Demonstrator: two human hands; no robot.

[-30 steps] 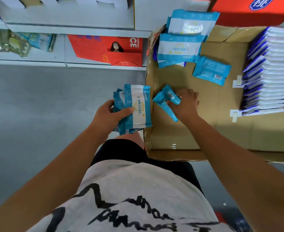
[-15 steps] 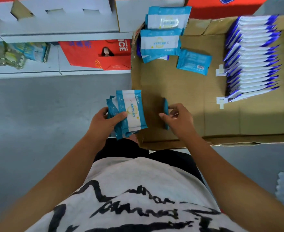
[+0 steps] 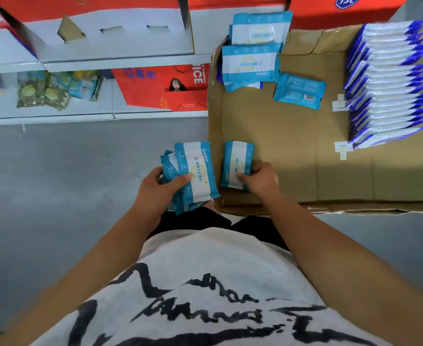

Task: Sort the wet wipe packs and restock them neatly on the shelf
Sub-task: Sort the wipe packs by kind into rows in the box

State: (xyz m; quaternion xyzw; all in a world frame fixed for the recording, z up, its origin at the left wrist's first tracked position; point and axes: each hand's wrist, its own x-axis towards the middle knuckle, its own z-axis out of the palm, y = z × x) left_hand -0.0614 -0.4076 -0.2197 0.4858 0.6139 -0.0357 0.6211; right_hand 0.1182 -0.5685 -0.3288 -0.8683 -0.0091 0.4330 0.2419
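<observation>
- Fingers (image 3: 240,175) of R hand (image 3: 261,181) pinch one pack (image 3: 236,162) by its near end, thumb on top. Pack sits face-up over near-left part of cardboard (image 3: 293,158); can't tell if it touches.
- L hand (image 3: 155,192) curls round stack (image 3: 196,176) of same teal/white packs, thumb pressed on top face. Stack is held over floor (image 3: 55,183), just beside cardboard's left edge.
- Change: 1 s ago R pack was tilted; 0.5 s ago edge-on; now flat, print up, long side roughly parallel w/ stack. L hand + stack barely moved.
- Meaning: pack looks turned to match stack's facing, so next is prob. laying it on top. This is a sorting step; no restocking yet.
- Left to gather on cardboard: loose pack (image 3: 299,91) barcode side up, and larger packs (image 3: 250,62) at far-left corner.
- Blue/white row (image 3: 390,81) is lined up along right side, overlapped, well apart from both hands.
- Shelf (image 3: 80,113) is beyond, far left, w/ greenish packets (image 3: 43,92) and red box (image 3: 155,88) on it.
</observation>
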